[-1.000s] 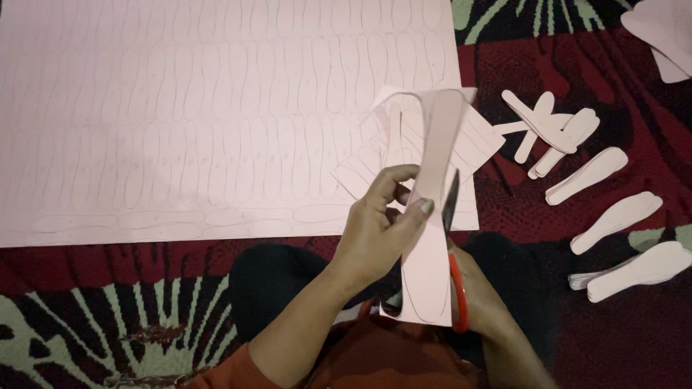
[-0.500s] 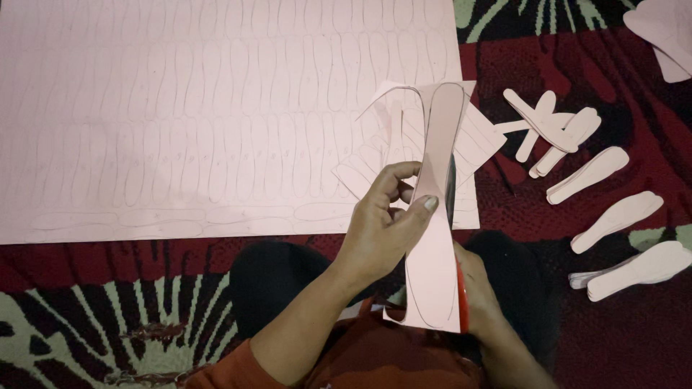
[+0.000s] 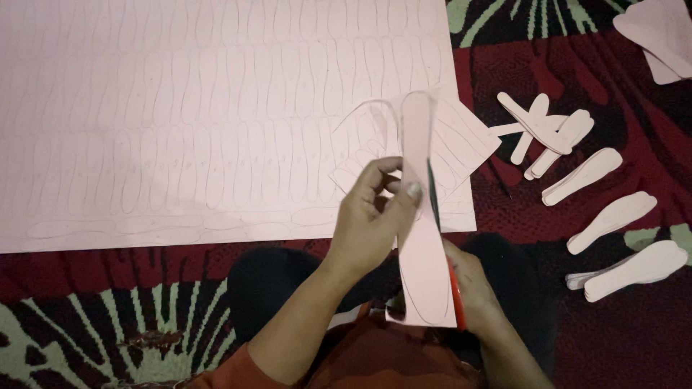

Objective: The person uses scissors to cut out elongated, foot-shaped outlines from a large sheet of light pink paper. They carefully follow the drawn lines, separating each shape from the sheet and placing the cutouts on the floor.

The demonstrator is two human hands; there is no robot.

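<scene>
**Cutting a traced shape out of the pink sheet**

Your left hand (image 3: 375,216) is closed in a pinch, thumb and fingers gripping the long, waisted strip of pale pink foam sheet (image 3: 422,245) near its narrow middle and holding it upright in front of you. Your right hand (image 3: 472,288) sits low behind the strip, wrapped round the red-handled scissors (image 3: 453,284); the blades run up behind the sheet, so you cannot tell how far they are parted.

By the look of it you are midway along one long edge of the outline. The next cut calls for a steady turn of the strip with your left hand so the blades follow the pencilled curve, especially at the rounded end.

The strip is thin and bends lightly; a traced line shows on its lower part. Beyond it lies the large pink sheet covered in traced outlines (image 3: 216,115) on the patterned red carpet (image 3: 86,317), with finished paddle-shaped pink cut-outs (image 3: 613,216) spread to your right.
</scene>
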